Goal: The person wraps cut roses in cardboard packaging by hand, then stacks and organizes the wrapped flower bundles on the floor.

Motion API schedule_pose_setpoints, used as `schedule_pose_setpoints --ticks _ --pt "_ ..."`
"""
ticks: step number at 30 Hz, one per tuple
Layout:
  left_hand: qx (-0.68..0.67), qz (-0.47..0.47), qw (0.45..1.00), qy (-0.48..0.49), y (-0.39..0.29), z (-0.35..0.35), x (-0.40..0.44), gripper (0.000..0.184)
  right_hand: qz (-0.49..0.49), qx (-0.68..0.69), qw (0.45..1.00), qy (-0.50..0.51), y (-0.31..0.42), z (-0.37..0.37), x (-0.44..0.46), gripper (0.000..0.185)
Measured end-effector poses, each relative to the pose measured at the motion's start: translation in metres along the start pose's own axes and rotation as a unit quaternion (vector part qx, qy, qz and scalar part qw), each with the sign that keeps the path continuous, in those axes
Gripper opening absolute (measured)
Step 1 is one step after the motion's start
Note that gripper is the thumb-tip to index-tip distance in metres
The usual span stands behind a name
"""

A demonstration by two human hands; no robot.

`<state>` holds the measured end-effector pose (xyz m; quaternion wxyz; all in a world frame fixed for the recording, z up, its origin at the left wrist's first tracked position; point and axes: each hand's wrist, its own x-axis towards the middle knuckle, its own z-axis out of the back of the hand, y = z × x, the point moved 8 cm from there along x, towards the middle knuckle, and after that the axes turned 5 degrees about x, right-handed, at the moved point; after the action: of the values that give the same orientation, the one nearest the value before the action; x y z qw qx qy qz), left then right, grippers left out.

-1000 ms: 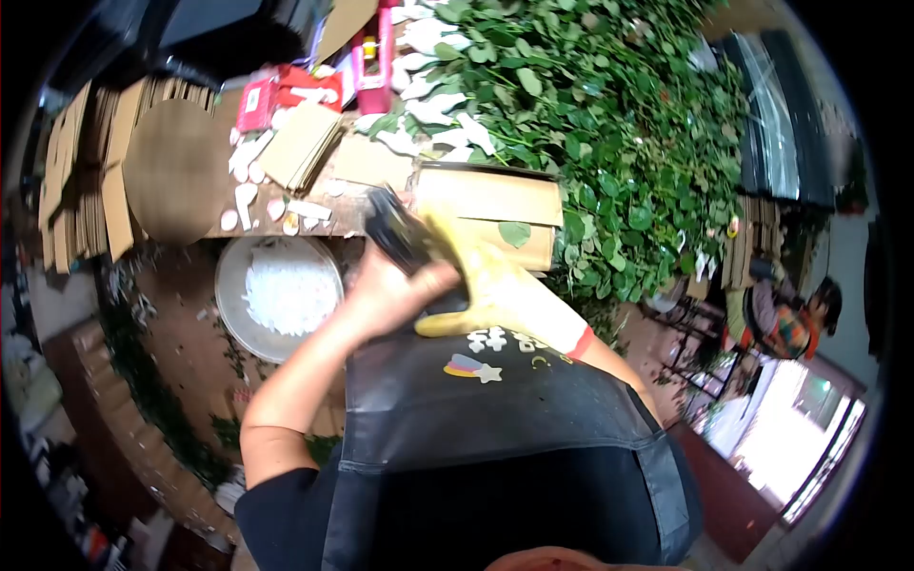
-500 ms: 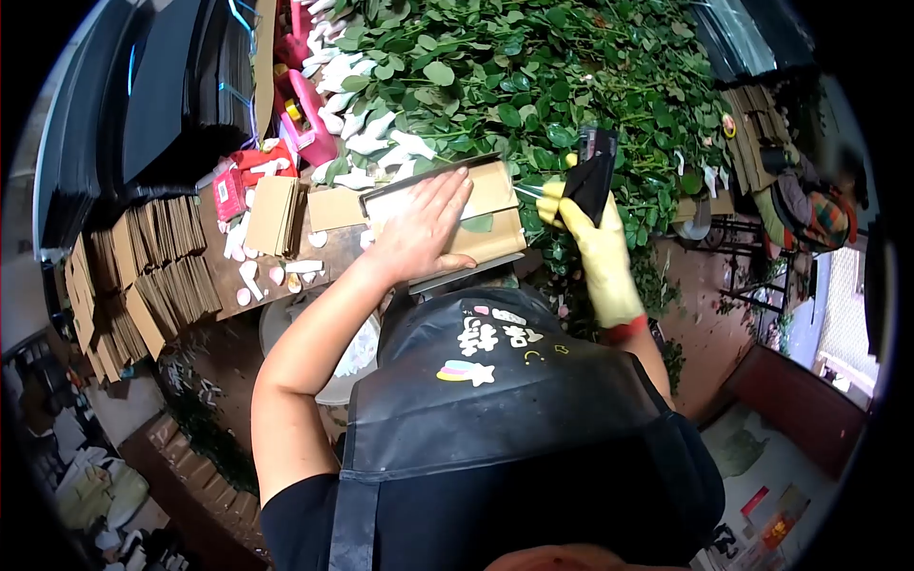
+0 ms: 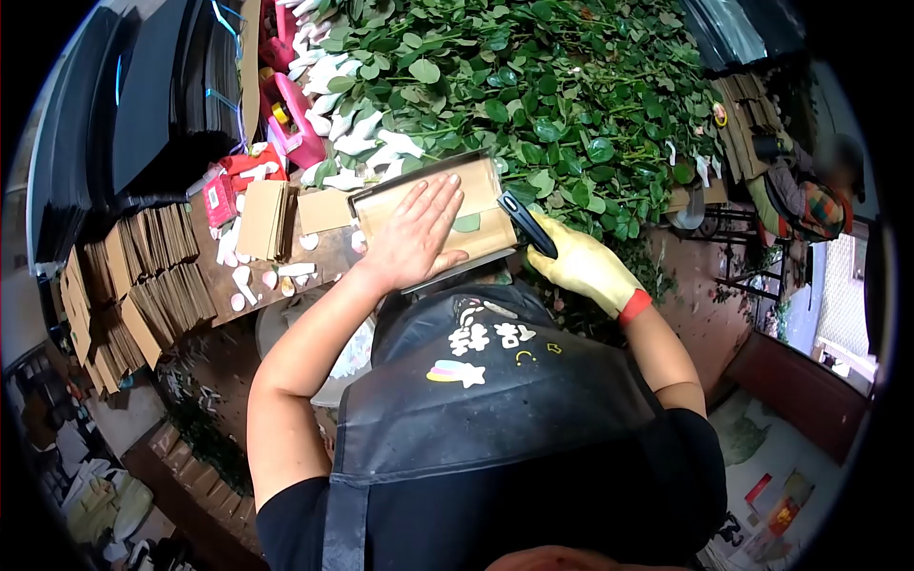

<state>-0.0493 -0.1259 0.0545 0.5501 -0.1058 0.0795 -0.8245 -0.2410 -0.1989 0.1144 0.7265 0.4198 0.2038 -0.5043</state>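
Observation:
A shallow dark-edged box point(image 3: 486, 167) with a brown cardboard lining point(image 3: 481, 195) lies in front of my apron at the table's near edge. My bare left hand point(image 3: 415, 233) lies flat on the cardboard, fingers stretched out. Beside its fingers, a single green leaf point(image 3: 467, 223) rests on the lining. In a yellow rubber glove, my right hand point(image 3: 579, 262) is wrapped round a black stapler point(image 3: 524, 223). The stapler's front end is at the box's right edge; whether it touches or bites the edge, I cannot tell.
Cut rose stems with leaves point(image 3: 571, 105) cover the table beyond the box, their heads wrapped in white sleeves point(image 3: 357, 138). On the left are a pink tape dispenser point(image 3: 303, 133), cardboard pieces point(image 3: 265, 219) and stacked black sheets point(image 3: 152, 124). Another person point(image 3: 819, 195) sits far right.
My right hand has turned and come down toward me, bringing the stapler from above the leaves to the box's right edge. My left hand stays flat on the cardboard.

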Motion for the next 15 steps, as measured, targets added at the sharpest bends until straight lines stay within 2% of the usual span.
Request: schedule_pose_setpoints --ticks 2,6,10,11,12,13,14,15 --pt "0.002 -0.002 1.0 0.0 0.0 0.001 0.0 0.088 0.017 -0.006 0.999 -0.031 -0.022 -0.014 0.015 0.062" --pt "0.003 -0.001 1.0 -0.011 0.0 -0.001 -0.002 0.085 -0.054 -0.061 0.996 -0.023 -0.015 -0.015 0.012 0.059" --pt "-0.071 0.036 0.995 -0.051 -0.004 0.009 -0.009 0.082 0.036 -0.106 0.989 -0.096 0.001 0.012 -0.011 0.059" --pt "-0.194 0.078 0.976 -0.054 -0.005 0.013 -0.014 0.082 0.036 -0.118 0.984 -0.132 0.004 0.019 -0.019 0.061" --pt "-0.386 0.142 0.908 -0.076 -0.007 0.015 -0.021 0.084 0.016 -0.087 0.987 -0.132 0.012 0.023 -0.028 0.064" --pt "-0.561 0.2 0.797 -0.095 -0.014 0.013 -0.028 0.087 -0.004 -0.056 0.99 -0.131 0.025 0.027 -0.038 0.067" --pt "-0.624 0.212 0.743 -0.117 -0.026 0.018 -0.034 0.097 0.092 -0.013 0.987 -0.13 0.055 0.024 -0.049 0.071" --pt "-0.636 0.182 0.736 -0.143 -0.033 0.019 -0.037 0.107 0.188 0.03 0.974 -0.127 0.082 0.019 -0.058 0.075"
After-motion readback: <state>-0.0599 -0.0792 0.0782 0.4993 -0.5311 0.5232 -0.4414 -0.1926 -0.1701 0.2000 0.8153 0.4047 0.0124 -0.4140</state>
